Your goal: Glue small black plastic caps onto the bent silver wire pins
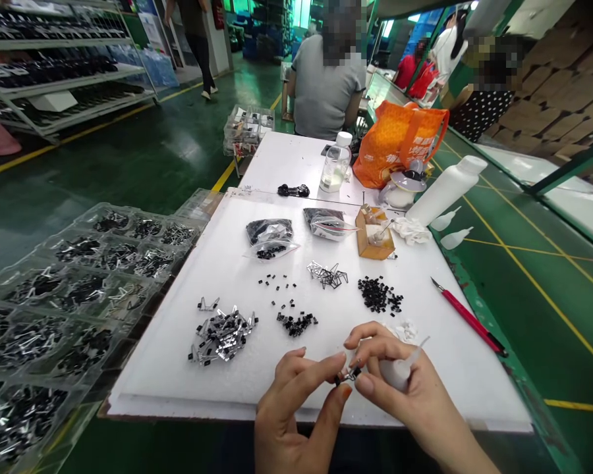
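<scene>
Left hand [296,401] pinching a tiny black-and-silver component [348,376] between thumb and forefinger, above the near part of a white foam board [153,388]. Right hand [408,388] curled around a white plastic squeeze bottle [398,372], fingertips just beside the component. Loose heaps across the board: silver-legged black parts [221,336], bent wire clips [327,275], small black pieces [378,294]. Clear plastic trays [86,220] at left, apparently well filled with similar parts, yet plenty remaining on the board. Pinched component too small to make out in detail; bottle's contents hidden behind the fingers.
</scene>
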`<state>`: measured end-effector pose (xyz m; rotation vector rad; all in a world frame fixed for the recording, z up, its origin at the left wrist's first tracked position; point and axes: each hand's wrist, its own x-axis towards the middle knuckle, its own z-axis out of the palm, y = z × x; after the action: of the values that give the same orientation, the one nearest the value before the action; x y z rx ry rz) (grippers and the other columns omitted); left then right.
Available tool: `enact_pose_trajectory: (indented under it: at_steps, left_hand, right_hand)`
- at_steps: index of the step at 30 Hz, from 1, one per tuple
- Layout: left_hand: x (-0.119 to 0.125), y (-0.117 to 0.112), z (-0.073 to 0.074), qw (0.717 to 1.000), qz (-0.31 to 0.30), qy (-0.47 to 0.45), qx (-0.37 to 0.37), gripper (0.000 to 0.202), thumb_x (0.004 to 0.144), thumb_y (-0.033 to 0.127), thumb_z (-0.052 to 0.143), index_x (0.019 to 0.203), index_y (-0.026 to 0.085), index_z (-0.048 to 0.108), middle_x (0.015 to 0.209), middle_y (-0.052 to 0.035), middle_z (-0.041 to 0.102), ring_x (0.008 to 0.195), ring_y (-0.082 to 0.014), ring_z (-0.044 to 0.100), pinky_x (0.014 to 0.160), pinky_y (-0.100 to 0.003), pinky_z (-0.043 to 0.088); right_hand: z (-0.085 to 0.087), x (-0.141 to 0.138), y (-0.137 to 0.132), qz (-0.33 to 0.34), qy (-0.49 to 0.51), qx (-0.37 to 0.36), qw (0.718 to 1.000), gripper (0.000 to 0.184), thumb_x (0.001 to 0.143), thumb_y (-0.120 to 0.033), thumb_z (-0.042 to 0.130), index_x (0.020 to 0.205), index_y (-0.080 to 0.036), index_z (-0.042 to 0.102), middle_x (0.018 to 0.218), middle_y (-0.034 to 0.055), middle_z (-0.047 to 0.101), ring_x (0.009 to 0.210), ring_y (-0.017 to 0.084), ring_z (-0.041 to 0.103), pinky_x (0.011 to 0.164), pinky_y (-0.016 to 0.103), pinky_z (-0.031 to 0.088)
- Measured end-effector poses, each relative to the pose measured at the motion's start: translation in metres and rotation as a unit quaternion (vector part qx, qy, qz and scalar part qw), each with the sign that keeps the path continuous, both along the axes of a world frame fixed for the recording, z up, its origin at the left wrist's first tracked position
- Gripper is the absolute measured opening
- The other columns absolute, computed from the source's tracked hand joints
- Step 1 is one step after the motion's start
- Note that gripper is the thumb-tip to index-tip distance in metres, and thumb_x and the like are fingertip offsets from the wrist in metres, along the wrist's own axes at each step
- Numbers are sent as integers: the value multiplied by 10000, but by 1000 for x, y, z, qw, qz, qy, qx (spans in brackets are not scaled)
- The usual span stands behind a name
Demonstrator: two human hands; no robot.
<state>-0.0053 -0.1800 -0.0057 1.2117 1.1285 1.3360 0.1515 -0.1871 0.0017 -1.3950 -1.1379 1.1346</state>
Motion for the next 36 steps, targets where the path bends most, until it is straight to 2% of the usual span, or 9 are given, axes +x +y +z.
enact_pose_trajectory:
  at_steps: [3,9,15,20,30,36]
  left_hand:
    - [2,-1,-3,1000,4,12,19,365,842,141,765,1052,436,811,833,69,775,813,-162,698,1070,-351,457]
    - [2,-3,-8,999,-6,28,42,302,890,213,747,1077,445,792,839,85,757,819,-150,704,1066,-328,449]
    - [-1,-3,-12,997,-23,40,56,330,906,211,741,1116,464,768,855,110,746,874,-124,699,1063,-267,431]
    - [0,-1,-10,997,-31,39,56,373,898,166,738,1124,461,764,873,118,753,839,-109,691,1081,-258,415]
    - [-3,0,-7,997,-49,29,44,483,846,66,741,1091,481,771,877,134,766,855,-106,712,1071,-262,430]
    - [-3,1,-8,998,-53,29,27,379,844,138,759,1039,462,779,887,103,785,874,-142,710,995,-285,498]
  right_hand:
    - [-3,-1,-3,-8,-9,7,1000,177,827,-409,800,785,-251,733,1029,80,687,918,229,625,859,370,512]
    - [-11,-2,-6,-18,-31,43,998,174,855,-401,773,792,-248,718,965,83,710,941,228,657,822,322,538]
    - [-2,-6,-5,-43,-108,104,988,69,847,-306,768,793,-268,747,885,58,734,897,193,704,755,235,563]
    - [-1,-9,-5,-62,-133,128,981,23,840,-300,776,835,-286,758,902,41,748,849,166,719,752,203,570]
    - [-4,-8,-4,-59,-96,100,989,133,838,-386,785,765,-278,760,884,56,756,833,172,725,715,191,578]
    - [-7,-10,-6,-62,-109,113,986,76,836,-372,789,885,-316,804,897,43,763,887,174,742,760,188,586]
